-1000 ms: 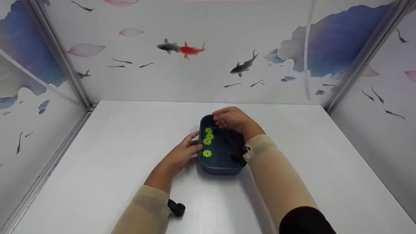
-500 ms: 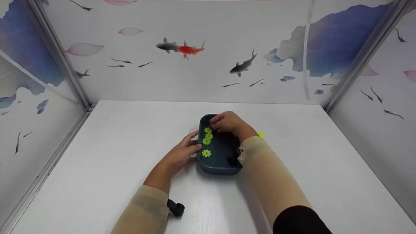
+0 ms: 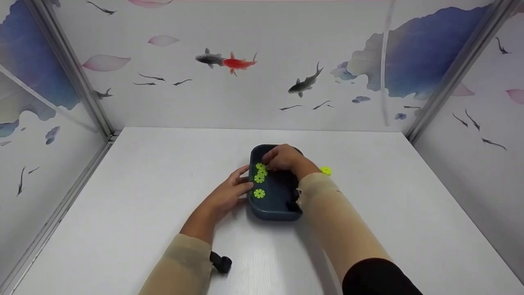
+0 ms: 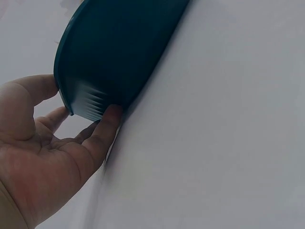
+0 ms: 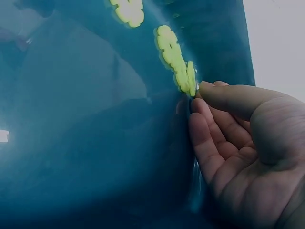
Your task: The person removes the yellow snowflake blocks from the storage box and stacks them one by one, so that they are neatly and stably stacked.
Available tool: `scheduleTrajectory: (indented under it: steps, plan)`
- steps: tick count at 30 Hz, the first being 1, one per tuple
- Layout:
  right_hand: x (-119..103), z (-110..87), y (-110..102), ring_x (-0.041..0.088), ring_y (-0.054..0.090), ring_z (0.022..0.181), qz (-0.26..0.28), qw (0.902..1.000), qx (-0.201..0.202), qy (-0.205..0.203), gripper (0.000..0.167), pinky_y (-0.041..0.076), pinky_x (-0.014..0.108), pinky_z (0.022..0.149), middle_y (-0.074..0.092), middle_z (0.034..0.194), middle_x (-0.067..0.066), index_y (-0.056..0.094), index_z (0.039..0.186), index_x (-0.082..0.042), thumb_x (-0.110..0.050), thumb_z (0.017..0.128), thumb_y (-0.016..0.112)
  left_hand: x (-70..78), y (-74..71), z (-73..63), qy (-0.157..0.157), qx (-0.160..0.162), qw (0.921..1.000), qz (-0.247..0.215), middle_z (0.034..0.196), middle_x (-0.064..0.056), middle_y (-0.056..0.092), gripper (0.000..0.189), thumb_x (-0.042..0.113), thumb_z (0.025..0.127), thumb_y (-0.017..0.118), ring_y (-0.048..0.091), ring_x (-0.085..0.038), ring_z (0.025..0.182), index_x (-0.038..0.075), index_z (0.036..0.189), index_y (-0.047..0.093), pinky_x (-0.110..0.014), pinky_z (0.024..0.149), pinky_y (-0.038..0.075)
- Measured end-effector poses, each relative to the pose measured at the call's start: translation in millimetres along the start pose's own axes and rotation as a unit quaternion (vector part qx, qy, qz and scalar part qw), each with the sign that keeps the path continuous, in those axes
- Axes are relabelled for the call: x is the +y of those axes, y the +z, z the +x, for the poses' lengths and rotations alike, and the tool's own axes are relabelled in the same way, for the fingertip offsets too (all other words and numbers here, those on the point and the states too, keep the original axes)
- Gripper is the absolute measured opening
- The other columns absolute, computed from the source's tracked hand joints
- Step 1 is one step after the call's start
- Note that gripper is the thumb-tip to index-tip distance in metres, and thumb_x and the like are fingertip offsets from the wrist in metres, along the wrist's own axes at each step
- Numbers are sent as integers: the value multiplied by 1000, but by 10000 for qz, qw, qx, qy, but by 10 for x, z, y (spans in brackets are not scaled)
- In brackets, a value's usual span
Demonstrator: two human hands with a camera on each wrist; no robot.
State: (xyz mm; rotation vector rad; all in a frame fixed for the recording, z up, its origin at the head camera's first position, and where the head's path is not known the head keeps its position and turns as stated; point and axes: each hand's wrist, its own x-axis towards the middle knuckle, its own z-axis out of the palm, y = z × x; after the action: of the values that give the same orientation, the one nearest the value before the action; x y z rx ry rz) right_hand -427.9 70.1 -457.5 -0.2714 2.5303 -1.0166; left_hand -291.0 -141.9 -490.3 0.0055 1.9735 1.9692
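A dark blue rounded rectangular box (image 3: 274, 214) stands on the white table, with several yellow-green notched discs (image 3: 259, 193) lying along its left side inside. My left hand (image 3: 228, 192) rests against the box's left outer wall, fingers spread, fingertips at the rim and lower wall in the left wrist view. Inside the far half, my right hand (image 3: 283, 157) has thumb and fingertips on the farthest disc. The right wrist view shows this disc (image 5: 191, 78) tipped on edge between thumb (image 5: 228, 98) and fingers, partly hidden by the fingertips.
One more yellow-green disc (image 3: 326, 171) lies on the table (image 3: 368, 205) to the right of the box, beside my right wrist. Printed panels in metal frames (image 3: 444, 73) close off the table's back and sides. Dark wrist cameras (image 3: 221, 263) stick out from the sleeves.
My right hand has moved down and nearer into the box, reaching the farthest disc. Its shift has uncovered the disc on the table. The left hand stays against the wall.
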Motion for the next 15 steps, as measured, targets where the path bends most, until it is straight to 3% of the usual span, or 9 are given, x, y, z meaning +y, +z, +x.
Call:
scheduleTrajectory:
  steps: [15]
  plan:
    - [13,27,109,22,75,110,-308,9983,58,-492,35,61,43,103,79,119,3,81,123,-17,-13,88,86,-3,8,-9,71,-26,9999,-76,172,-12,37,67,24,109,60,48,-32,154,34,169,31,-52,124,44]
